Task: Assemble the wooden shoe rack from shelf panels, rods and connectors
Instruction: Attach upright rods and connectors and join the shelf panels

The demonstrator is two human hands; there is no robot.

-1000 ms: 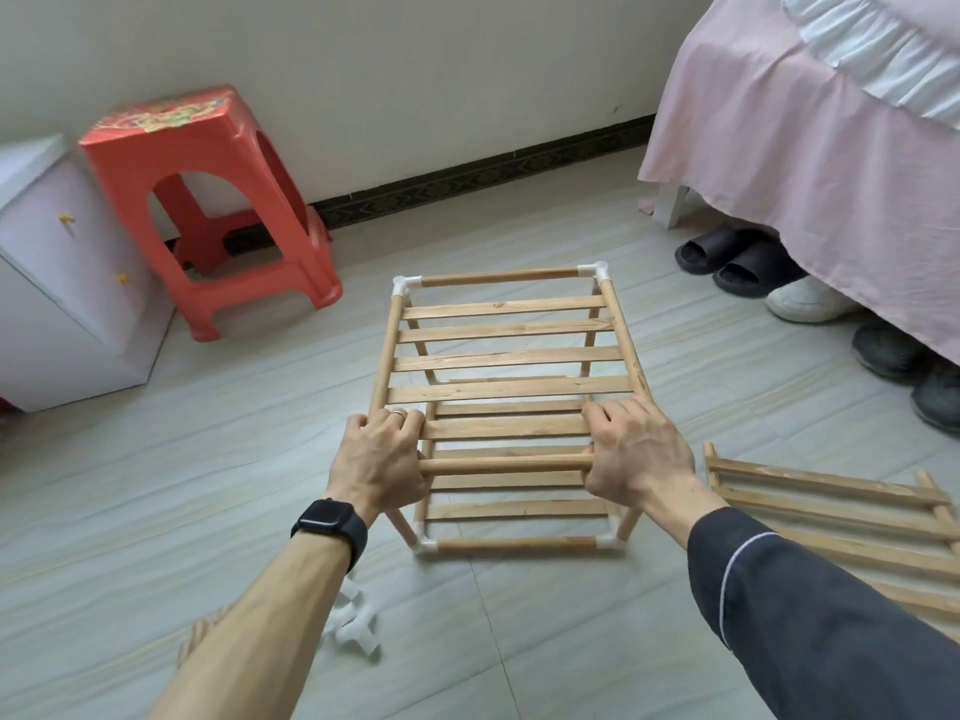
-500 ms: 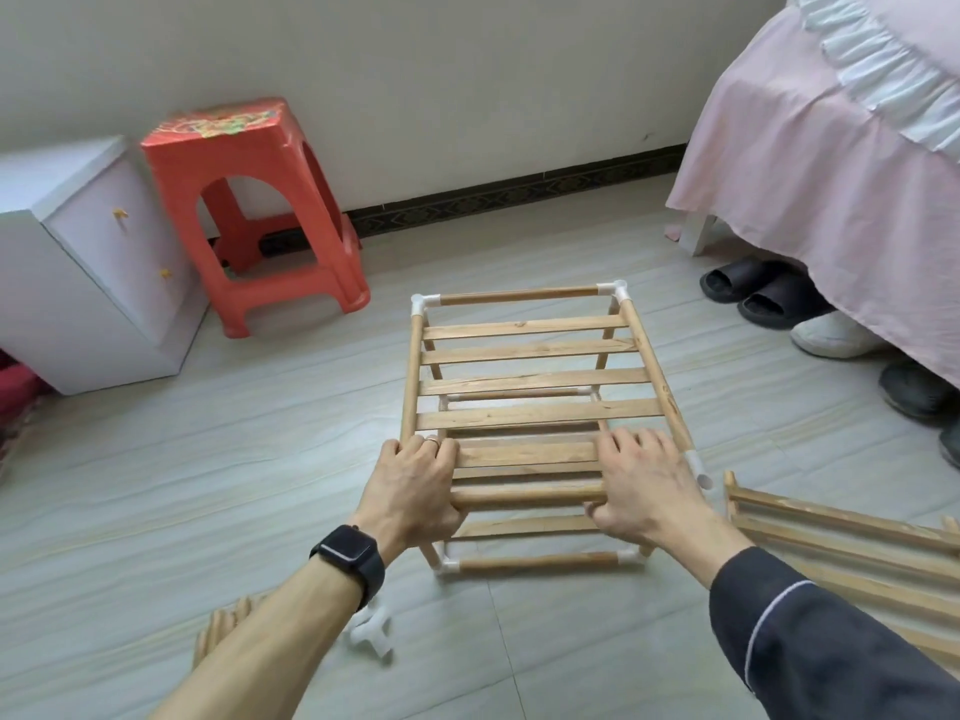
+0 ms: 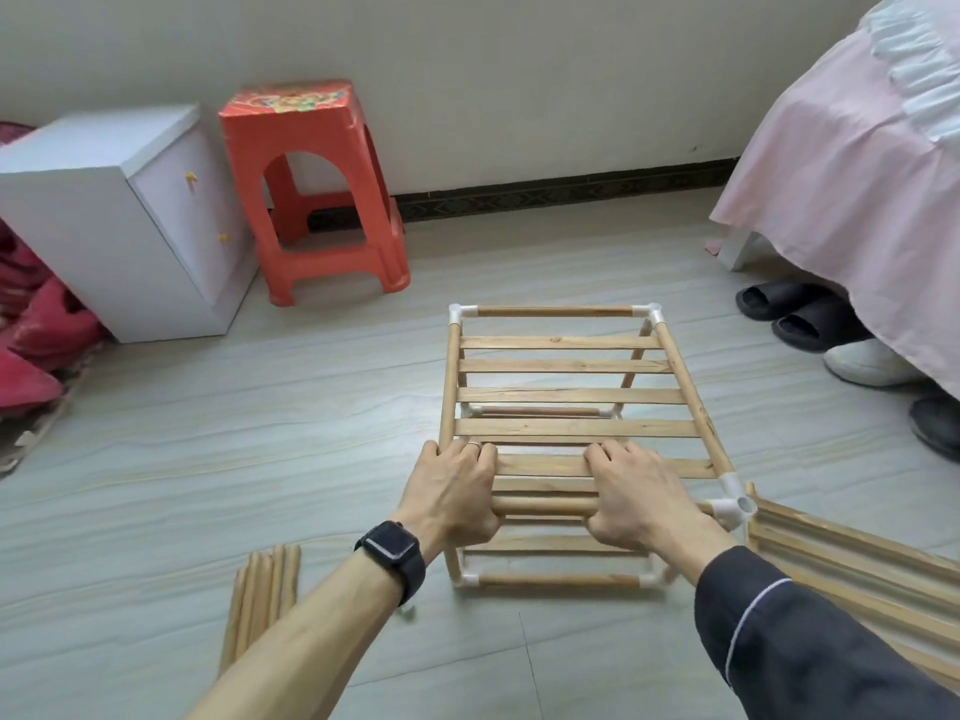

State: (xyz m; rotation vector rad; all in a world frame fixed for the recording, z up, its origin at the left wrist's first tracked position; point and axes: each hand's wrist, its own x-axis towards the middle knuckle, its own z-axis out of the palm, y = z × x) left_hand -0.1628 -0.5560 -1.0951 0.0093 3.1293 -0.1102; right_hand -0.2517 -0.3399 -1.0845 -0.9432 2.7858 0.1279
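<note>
A partly built shoe rack of light wooden slats and round rods (image 3: 566, 397) stands on the pale tiled floor (image 3: 260, 433), near the middle of the view and just in front of the person. It has 2 slatted levels, one above the other, joined at the corners by white plastic connectors (image 3: 730, 506).

The left hand (image 3: 452, 491) and the right hand (image 3: 639, 501) both grasp the near edge of the top level. The fingers curl over the nearest slat and the thumbs wrap under the round wooden front rod (image 3: 540, 505), so both hands are clenched on it. The left hand sits at the near left corner. The right hand sits a little in from the near right corner, where a connector shows an open socket. The left wrist wears a black smartwatch (image 3: 389, 548), and the right arm is in a dark sleeve (image 3: 810, 641).

A bundle of loose wooden rods (image 3: 262, 595) lies on the floor to the left of the rack, beside the left forearm. A spare slatted wooden shelf panel (image 3: 857, 558) lies on the floor at the right, touching or almost touching the rack's near right corner.

Against the far wall stand a red plastic stool (image 3: 317, 189) and a white cabinet (image 3: 119, 220), side by side. At the right edge, a bed with a pink skirt (image 3: 852, 189) hangs over a pair of black slippers (image 3: 789, 314) and a white shoe (image 3: 867, 363).
</note>
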